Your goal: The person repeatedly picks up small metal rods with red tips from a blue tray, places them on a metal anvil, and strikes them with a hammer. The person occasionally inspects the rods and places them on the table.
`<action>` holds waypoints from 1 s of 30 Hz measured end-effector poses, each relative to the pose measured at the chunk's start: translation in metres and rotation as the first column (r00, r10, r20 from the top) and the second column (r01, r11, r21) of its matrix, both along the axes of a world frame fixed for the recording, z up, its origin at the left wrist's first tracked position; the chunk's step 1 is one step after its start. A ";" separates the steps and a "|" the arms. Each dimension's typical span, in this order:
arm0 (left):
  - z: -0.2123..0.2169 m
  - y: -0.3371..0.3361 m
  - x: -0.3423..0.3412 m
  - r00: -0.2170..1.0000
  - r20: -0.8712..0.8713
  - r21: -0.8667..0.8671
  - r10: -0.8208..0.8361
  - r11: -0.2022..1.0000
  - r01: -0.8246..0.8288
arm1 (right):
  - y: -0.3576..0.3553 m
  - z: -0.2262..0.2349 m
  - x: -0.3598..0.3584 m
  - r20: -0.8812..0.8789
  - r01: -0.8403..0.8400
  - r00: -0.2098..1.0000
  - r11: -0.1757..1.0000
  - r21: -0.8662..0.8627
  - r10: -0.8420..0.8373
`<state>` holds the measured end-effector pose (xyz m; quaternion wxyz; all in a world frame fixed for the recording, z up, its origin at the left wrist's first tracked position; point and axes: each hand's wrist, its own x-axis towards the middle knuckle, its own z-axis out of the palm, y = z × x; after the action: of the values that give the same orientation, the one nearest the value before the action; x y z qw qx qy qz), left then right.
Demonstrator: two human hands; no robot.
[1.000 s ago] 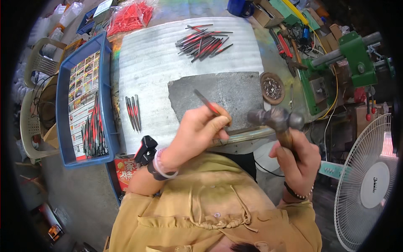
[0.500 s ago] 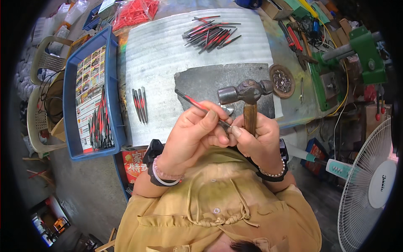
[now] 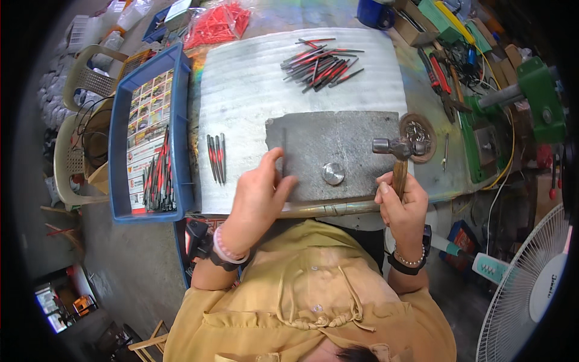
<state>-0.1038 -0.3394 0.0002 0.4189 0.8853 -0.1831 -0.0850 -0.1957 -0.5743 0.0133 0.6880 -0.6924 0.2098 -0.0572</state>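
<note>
Head view, step in hand: judged as setting a thin dark metal rod [image 3: 284, 154] on the grey rough-faced stone slab [image 3: 350, 130] ahead of a hammer blow; no strike under way
Left hand [image 3: 258, 196]: resting on the near left edge of the slab, fingers closed lightly about the lower end of the rod, thumb up beside it
Rod: slim, straight, dull grey, lying flat along the slab's left edge, pointing away toward the far side
Right hand [image 3: 403, 202]: wrapped shut round the brown wooden handle of a steel ball-peen hammer [image 3: 395, 151], at the slab's near right corner
Hammer head: dark worn steel, hovering over or resting at the slab's right edge; contact cannot be told
Slab: flat, pitted, mottled grey, set at the near edge of the silver corrugated sheet-metal worktop [image 3: 253, 90]
Round shiny steel disc [image 3: 333, 174]: sunk in or lying on the slab near its near edge, well apart from the rod
Next move, as a judgement: calls for holding the rod steady against the slab, fingers clear, and bringing the hammer head across from the right edge squarely over it
Far edge of worktop: loose heap of red-handled thin metal pins [image 3: 319, 63]
Left edge of worktop: small row of the same pins [image 3: 216, 157], laid parallel
Beyond the left edge: blue plastic tray [image 3: 181, 120] holding more pins on printed paper
Right of the slab: round rusty dish of small metal bits [image 3: 416, 130]
</note>
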 end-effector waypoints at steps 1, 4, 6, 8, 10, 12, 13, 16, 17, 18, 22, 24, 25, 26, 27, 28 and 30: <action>-0.003 -0.003 0.000 0.996 0.093 0.060 -0.015 0.998 0.010 | -0.003 -0.002 0.000 -0.041 -0.011 0.999 1.000 0.017 0.011; -0.004 -0.014 0.002 0.995 0.103 0.185 -0.012 0.983 -0.007 | -0.007 -0.010 0.004 0.059 -0.051 0.997 0.999 -0.005 0.051; 0.000 -0.018 0.005 0.990 0.139 0.209 -0.017 0.978 -0.012 | -0.010 -0.015 0.006 0.045 -0.065 0.997 0.997 -0.036 0.067; 0.007 -0.020 0.013 0.982 0.190 0.221 -0.021 0.975 -0.022 | -0.013 -0.020 0.008 0.023 -0.074 0.997 0.996 -0.039 0.075; 0.013 -0.018 0.032 0.968 0.249 0.229 -0.028 0.973 -0.031 | -0.016 -0.026 0.010 0.015 -0.079 0.997 0.997 -0.015 0.079; 0.015 -0.015 0.063 0.952 0.305 0.125 -0.020 0.992 -0.019 | -0.018 -0.032 0.012 0.020 -0.077 0.997 0.997 -0.001 0.077; 0.012 -0.017 0.085 0.966 0.257 0.096 -0.002 0.995 -0.024 | -0.018 -0.034 0.012 0.021 -0.075 0.997 0.997 0.005 0.075; -0.006 -0.028 0.159 0.936 0.345 0.041 -0.061 0.998 0.050 | -0.017 -0.038 0.015 0.058 -0.090 0.994 0.993 -0.078 0.095; -0.015 -0.033 0.176 0.939 0.333 0.133 -0.091 0.990 0.048 | -0.016 -0.039 0.015 0.087 -0.098 0.990 0.983 -0.153 0.112; -0.024 -0.038 0.191 0.934 0.334 0.218 -0.127 0.975 0.055 | -0.016 -0.039 0.015 0.114 -0.098 0.985 0.968 -0.231 0.127; -0.049 -0.052 0.221 0.977 0.110 0.444 -0.182 0.888 0.116 | -0.017 -0.038 0.015 0.135 -0.110 0.979 0.953 -0.282 0.153; -0.047 -0.049 0.218 0.945 0.234 0.452 -0.228 0.886 0.102 | -0.019 -0.038 0.014 0.120 -0.114 0.981 0.951 -0.289 0.154; -0.041 -0.045 0.212 0.934 0.268 0.465 -0.235 0.881 0.088 | -0.020 -0.038 0.014 0.119 -0.116 0.980 0.946 -0.301 0.158; -0.032 -0.038 0.206 0.956 0.240 0.480 -0.172 0.876 0.037 | -0.020 -0.039 0.014 0.119 -0.117 0.980 0.942 -0.313 0.161; -0.020 -0.031 0.194 0.944 0.312 0.453 -0.111 0.890 -0.045 | -0.020 -0.039 0.015 0.125 -0.115 0.978 0.935 -0.335 0.165; -0.005 -0.022 0.181 0.933 0.354 0.399 -0.062 0.913 -0.090 | -0.020 -0.039 0.015 0.138 -0.111 0.976 0.926 -0.361 0.171; 0.025 -0.009 0.144 0.968 0.238 0.096 0.085 0.989 -0.110 | -0.018 -0.038 0.017 0.154 -0.100 0.976 0.949 -0.298 0.151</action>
<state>0.0400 -0.3480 0.0251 0.3497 0.9184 -0.1824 0.0306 -0.1792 -0.5927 -0.0244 0.5975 -0.7896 0.0934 -0.1037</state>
